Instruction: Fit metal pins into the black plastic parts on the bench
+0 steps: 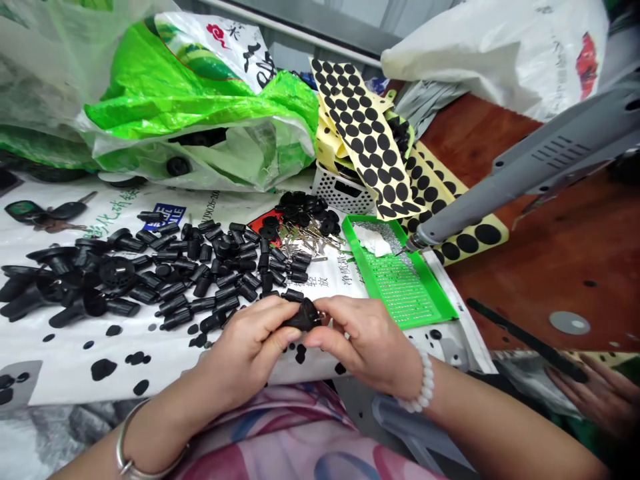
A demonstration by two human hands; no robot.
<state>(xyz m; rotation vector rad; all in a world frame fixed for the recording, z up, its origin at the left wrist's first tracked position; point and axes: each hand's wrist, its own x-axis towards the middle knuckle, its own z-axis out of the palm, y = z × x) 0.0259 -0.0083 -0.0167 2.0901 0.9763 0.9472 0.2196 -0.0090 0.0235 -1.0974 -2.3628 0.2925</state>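
My left hand (250,343) and my right hand (365,340) meet at the table's near edge, both pinched on one small black plastic part (303,315). The left thumb and fingers grip its left end; the right fingertips press its right end, where a bit of metal shows. Just beyond the hands lies a spread of several black plastic sleeves (200,273) and larger black fittings (75,287). A heap of small metal pins (307,237) with black caps (300,203) sits further back.
A green perforated tray (400,280) lies right of the pins, a grey electric screwdriver (525,173) hanging over it. Yellow sheets of black round pads (370,133) drape a white basket (340,190). Green and white plastic bags (190,100) fill the back. Another person's hand (600,393) rests bottom right.
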